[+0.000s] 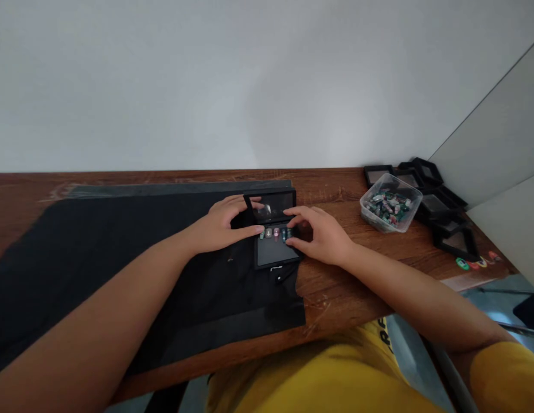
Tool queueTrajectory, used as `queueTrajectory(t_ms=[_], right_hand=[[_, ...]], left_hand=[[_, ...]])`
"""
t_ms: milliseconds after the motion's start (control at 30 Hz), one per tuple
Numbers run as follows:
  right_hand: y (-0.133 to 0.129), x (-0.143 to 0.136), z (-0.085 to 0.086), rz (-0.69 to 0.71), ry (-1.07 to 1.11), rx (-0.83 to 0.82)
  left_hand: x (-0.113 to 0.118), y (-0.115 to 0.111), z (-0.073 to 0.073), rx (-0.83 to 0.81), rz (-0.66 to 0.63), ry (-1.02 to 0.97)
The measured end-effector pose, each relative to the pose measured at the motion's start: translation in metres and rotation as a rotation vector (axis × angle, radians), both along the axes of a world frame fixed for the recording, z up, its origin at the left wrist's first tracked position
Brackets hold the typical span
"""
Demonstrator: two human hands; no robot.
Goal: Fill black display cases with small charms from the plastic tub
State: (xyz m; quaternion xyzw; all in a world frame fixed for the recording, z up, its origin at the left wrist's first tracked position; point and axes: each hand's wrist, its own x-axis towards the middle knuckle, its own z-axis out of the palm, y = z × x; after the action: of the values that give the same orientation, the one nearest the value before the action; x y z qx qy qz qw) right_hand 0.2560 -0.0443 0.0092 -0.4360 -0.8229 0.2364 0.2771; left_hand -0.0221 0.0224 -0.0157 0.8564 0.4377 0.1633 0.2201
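Note:
A small black display case (277, 256) lies unfolded, its clear-windowed lid (273, 207) tilted up at the back. Along the top of its grey pad runs a row of several false nails (276, 233), greenish, pink and dark blue. My left hand (227, 223) grips the case's left side: the thumb reaches the leftmost nail, and fingertips show at the lid's window. My right hand (320, 234) is curled at the right end, with thumb and a finger closed around the dark blue end nail (289, 233); the index fingertip is by the lid's lower edge.
A black cloth (107, 258) covers much of the wooden table (335, 292). To the right stands a clear tub (410, 221) of loose false nails, beside several black frame-like cases (434, 203). Small round stickers (462, 264) lie near the right edge. A small metallic piece (276, 268) lies before the case.

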Motion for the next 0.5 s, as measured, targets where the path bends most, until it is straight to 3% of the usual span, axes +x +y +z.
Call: queueTrajectory(t_ms=[500], right_hand=[[-0.0034,-0.0027,-0.0018,-0.016,-0.031,-0.006]], left_hand=[[-0.0002,-0.0011,0.0034,-0.015,-0.011,-0.001]])
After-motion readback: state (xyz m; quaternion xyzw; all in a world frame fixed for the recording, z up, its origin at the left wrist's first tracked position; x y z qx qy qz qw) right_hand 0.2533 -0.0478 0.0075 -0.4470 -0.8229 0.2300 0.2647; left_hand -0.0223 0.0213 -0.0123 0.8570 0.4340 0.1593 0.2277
